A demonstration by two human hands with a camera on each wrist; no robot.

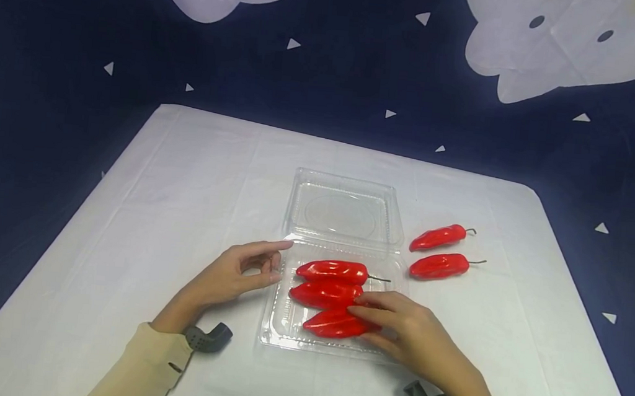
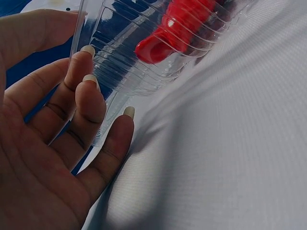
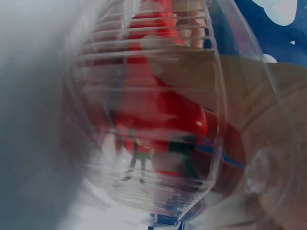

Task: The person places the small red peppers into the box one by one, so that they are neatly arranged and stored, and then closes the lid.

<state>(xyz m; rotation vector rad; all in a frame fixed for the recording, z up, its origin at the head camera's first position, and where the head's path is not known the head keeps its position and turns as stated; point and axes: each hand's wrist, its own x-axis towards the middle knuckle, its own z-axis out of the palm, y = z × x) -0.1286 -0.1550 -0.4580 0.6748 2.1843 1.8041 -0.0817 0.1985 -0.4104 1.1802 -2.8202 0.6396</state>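
Observation:
A clear plastic clamshell box (image 1: 279,332) lies opened out on the table, its lid (image 1: 344,215) folded back to the far side. Three red chili peppers lie side by side in its base: a far one (image 1: 331,270), a middle one (image 1: 323,294) and a near one (image 1: 332,325). My right hand (image 1: 413,330) reaches in from the right and grips the stem end of the near pepper. In the right wrist view, this hand (image 3: 201,76) shows through the plastic wall, blurred. At the box's left edge, my left hand (image 1: 233,273) touches the side with loosely bent fingers (image 2: 88,103).
Two more red peppers, an upper one (image 1: 439,237) and a lower one (image 1: 439,266), lie on the white-covered table (image 1: 184,181) to the right of the box. A dark blue patterned cloth (image 1: 333,69) hangs behind the table.

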